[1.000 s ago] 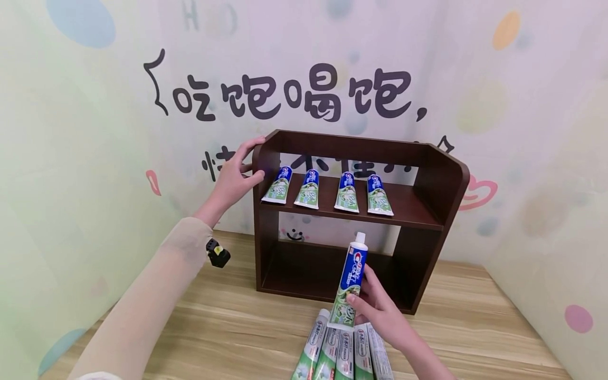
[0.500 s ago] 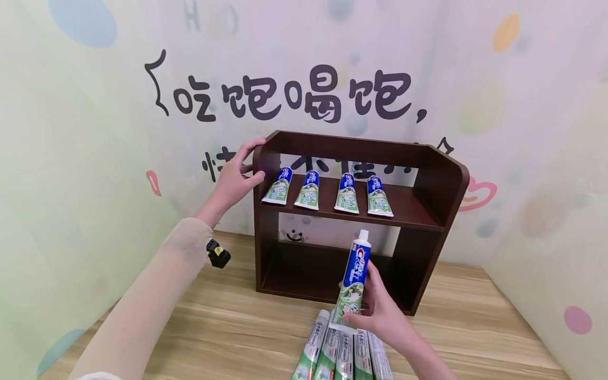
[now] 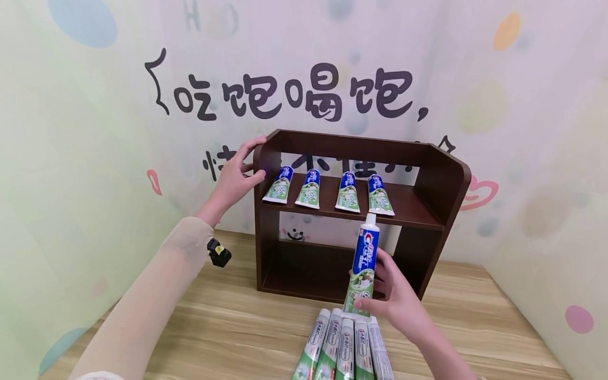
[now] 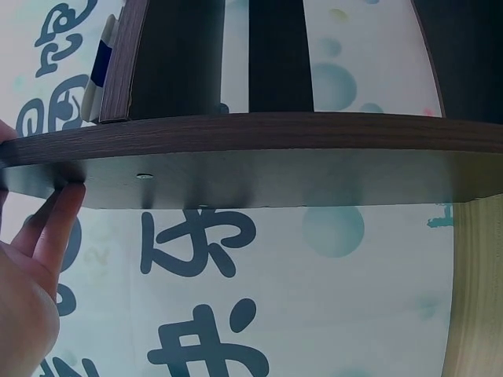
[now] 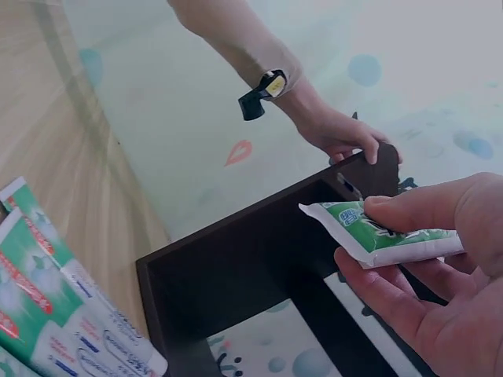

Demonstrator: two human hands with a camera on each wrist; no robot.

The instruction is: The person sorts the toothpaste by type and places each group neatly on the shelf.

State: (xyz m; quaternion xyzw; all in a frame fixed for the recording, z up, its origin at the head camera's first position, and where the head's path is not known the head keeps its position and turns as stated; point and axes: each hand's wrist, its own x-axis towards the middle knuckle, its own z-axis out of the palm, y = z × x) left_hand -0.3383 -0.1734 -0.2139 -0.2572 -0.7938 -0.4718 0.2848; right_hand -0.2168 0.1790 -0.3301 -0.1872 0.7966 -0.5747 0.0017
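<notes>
Toothpaste tube (image 3: 363, 264), blue-green plastic, white-capped — pinched by right hand (image 3: 398, 300), fingers and thumb, near side of dark-brown wooden shelf (image 3: 351, 143) | left hand (image 3: 231, 180) — fingers curled round shelf's left edge | upper tier: four matching tubes (image 3: 307, 190)

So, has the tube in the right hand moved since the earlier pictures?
Yes: in the head view, the held tube has moved up and rightward relative to the shelf.

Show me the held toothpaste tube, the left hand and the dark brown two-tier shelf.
Held toothpaste tube (image 3: 363, 264), head view: printed front.
Left hand (image 3: 232, 181), head view: back of the hand.
Dark brown two-tier shelf (image 3: 411, 205), head view: bare right end of its upper tier.
</notes>
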